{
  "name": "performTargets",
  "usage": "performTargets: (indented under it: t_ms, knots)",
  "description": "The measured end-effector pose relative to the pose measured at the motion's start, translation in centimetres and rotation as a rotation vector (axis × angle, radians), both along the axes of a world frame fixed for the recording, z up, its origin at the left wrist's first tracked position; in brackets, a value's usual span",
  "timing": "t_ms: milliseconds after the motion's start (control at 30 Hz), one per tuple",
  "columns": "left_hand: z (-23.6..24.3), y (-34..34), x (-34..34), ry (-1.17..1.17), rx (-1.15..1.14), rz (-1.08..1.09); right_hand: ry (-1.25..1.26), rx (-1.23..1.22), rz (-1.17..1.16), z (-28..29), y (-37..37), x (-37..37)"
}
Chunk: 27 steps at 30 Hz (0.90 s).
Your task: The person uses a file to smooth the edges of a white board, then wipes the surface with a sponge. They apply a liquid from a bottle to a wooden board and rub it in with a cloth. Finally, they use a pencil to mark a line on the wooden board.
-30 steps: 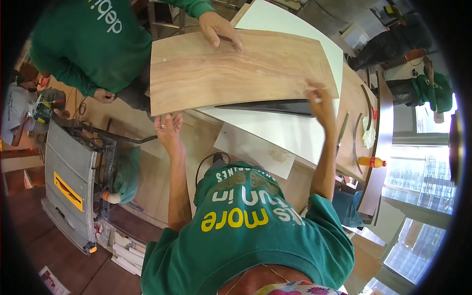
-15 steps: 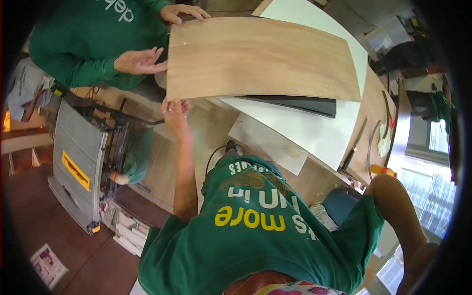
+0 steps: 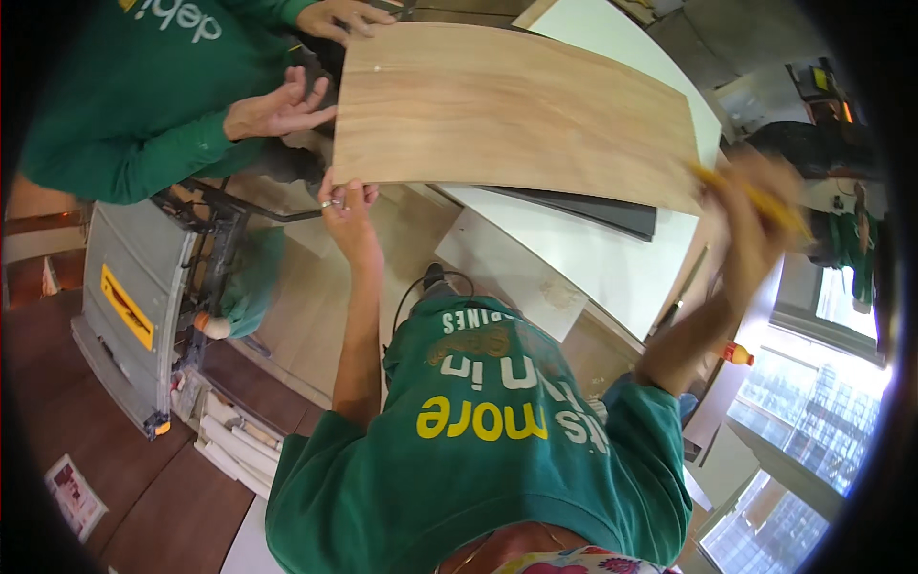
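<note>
A thin light-brown plywood panel (image 3: 516,110) lies across the table and overhangs it on the left. My left hand (image 3: 351,210) is closed on the panel's near left corner. Beside the right end of the panel, my right hand (image 3: 751,196), smeared by motion, grips a yellow pencil (image 3: 706,176), one end of which reaches over the panel's edge. Opposite me, a co-worker in a green sweatshirt rests one hand (image 3: 339,19) at the far left corner. The co-worker's other hand (image 3: 277,110) is held half open at the panel's left edge.
Under the panel are a white board (image 3: 612,277) and a dark flat piece (image 3: 612,216). A grey folding machine stand (image 3: 134,297) stands on the left. An orange-capped bottle (image 3: 736,353) and a long thin tool (image 3: 674,306) are on the right.
My right hand has swung up from the lower right to the panel's right end, and the yellow pencil now shows in it. My left hand keeps its hold on the corner.
</note>
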State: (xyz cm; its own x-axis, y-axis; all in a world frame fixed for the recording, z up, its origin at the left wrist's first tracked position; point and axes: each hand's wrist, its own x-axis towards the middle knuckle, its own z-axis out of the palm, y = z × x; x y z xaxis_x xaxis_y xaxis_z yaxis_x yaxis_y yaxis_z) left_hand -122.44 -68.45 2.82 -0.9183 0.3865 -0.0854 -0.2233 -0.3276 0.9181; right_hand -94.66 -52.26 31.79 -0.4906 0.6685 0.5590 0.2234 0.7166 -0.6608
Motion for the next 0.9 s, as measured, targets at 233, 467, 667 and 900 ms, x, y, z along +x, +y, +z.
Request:
performTargets:
  t_ms: [233,467,667,900]
  knots:
    - [0.3,-0.8,-0.6,-0.016,0.028,-0.014,0.148,-0.608,0.182,-22.3,15.3,-10.4]
    - [0.1,-1.2,-0.6,-0.009,0.023,-0.022,0.076,-0.614,0.128,-24.5,15.3,-11.5]
    - [0.4,-1.1,-0.9,0.003,0.006,-0.023,-0.093,-0.585,0.129,-23.7,14.1,-10.2]
    - [0.2,-1.2,-0.9,0.033,0.007,-0.048,-0.045,-0.532,0.099,-23.3,14.3,-10.5]
